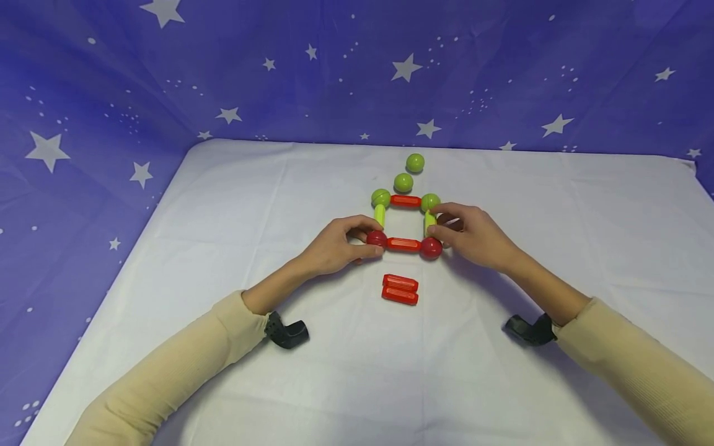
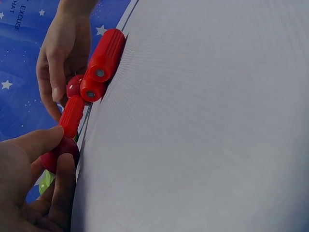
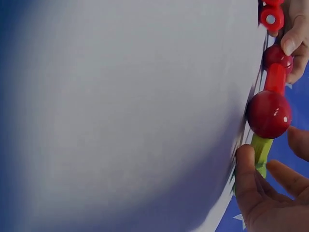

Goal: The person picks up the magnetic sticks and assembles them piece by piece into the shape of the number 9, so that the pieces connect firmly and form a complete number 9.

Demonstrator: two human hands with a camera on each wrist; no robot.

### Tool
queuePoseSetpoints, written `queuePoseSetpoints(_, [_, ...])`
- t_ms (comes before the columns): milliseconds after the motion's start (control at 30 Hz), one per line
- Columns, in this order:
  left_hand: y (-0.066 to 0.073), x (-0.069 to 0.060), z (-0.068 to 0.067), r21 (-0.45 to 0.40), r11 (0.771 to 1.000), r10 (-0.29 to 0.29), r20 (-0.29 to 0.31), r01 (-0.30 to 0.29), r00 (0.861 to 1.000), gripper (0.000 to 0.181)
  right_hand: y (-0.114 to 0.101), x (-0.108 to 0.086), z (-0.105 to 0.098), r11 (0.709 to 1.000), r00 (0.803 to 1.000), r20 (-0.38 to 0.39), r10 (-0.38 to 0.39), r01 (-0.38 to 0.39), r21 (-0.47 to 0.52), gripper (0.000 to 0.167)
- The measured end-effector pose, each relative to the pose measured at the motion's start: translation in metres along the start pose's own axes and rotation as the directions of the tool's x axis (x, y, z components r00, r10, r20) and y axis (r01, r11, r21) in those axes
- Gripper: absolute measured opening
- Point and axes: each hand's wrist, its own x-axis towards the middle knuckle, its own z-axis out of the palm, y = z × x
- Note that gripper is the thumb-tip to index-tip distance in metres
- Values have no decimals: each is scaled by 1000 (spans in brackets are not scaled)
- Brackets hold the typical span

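I take the front red stick (image 1: pixel 404 245) on the white cloth (image 1: pixel 334 384) as my landmark. At its left end sits the left red ball (image 1: pixel 376 240), which I see the left hand (image 1: pixel 339 246) grasping between thumb and fingers. The right red ball (image 1: pixel 431 248) touches its right end. Behind that end, the right hand (image 1: pixel 478 238) has bent fingers about the right yellow stick (image 1: pixel 429 222); I cannot tell whether they grip it or only touch it. The left yellow stick (image 1: pixel 380 216) runs back from the landmark's left end. Farther behind, the back red stick (image 1: pixel 406 201) joins the left green ball (image 1: pixel 381 197) and the right green ball (image 1: pixel 430 202), closing a square. Beyond it I have two loose green balls (image 1: pixel 403 183); in front of the landmark lie two spare red sticks (image 1: pixel 400 283), side by side.
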Motion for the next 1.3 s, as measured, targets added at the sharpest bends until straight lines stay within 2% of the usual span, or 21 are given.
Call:
queuePoseSetpoints(167, [-1, 1, 1, 8, 1000, 3, 0, -3, 1000, 38, -3, -13, 0, 1000, 1000, 6, -14, 14, 26, 48])
queuePoseSetpoints(300, [-1, 1, 1, 9, 1000, -2, -6, 2, 1000, 39, -5, -20, 4, 998, 999, 9, -53, 53, 40, 52])
queuePoseSetpoints(567, [-3, 1, 1, -6, 1000, 1, -7, -1, 1000, 38, -6, -23, 12, 993, 992, -40, -119, 119, 3, 40])
queuePoseSetpoints(833, [-2, 1, 1, 5, 1000, -4, -6, 4, 1000, 38, -5, -23, 14, 994, 995, -27, -98, 97, -58, 32])
queuePoseSetpoints(1300, [-3, 1, 2, -6, 1000, -9, -16, 8, 1000, 38, -5, -23, 16, 994, 996, -25, -86, 84, -74, 32])
